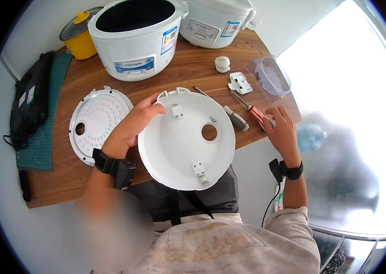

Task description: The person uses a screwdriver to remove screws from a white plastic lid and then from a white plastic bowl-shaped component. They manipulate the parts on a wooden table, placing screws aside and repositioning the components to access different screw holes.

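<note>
My left hand (145, 114) grips the left rim of a round white rice cooker lid shell (174, 141), thumb on its inner side. The shell is tilted toward me above my lap, showing a round hole and two small white fittings. At the table's right edge, my right hand (282, 132) has its fingers closed around the handle end of a screwdriver (258, 114) with a red, white and black handle. The screwdriver's shaft points away to the left. Another screwdriver (236, 118) with a grey handle lies beside the shell, partly hidden by it.
A dimpled metal inner lid (104, 109) lies left of the shell. Behind stand an open white rice cooker (133, 50), a second cooker (211, 27) and a yellow pot (81, 45). Right: a white cap (222, 64), a white bracket (240, 83), a clear plastic container (273, 75). Left: a black case (31, 98) on a green mat (42, 150).
</note>
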Tool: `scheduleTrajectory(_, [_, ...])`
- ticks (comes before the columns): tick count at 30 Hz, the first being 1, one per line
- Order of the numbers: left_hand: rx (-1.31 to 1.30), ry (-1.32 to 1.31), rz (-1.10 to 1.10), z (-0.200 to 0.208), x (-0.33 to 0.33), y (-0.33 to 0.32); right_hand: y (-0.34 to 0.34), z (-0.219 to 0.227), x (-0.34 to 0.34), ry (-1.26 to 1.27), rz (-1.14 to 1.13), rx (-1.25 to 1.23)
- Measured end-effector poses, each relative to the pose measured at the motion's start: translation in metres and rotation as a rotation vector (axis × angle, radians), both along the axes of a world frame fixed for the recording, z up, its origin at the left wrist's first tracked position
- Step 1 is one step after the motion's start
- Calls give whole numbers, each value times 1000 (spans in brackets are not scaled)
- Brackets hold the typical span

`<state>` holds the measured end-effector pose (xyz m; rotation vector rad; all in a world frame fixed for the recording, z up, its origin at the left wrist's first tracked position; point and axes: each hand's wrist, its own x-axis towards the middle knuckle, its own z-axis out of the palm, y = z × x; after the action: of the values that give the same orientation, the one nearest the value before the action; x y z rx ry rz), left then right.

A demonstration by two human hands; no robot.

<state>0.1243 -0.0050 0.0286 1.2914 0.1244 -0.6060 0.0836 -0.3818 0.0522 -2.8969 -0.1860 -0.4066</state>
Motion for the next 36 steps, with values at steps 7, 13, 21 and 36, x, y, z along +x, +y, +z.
scheduleTrajectory(7, [30,-8,22,2,-4,1,40,-12,-15,-38,202,4])
scheduleTrajectory(13, [56,-1,10,-4,0,6,61,-23,5,28,213,32])
scheduleTrajectory(21, [33,-16,-21,-5,0,7,61,-15,2,64,90,339])
scheduleTrajectory(36, [95,-148,-120,-9,3,8,93,37,-43,7,408,293])
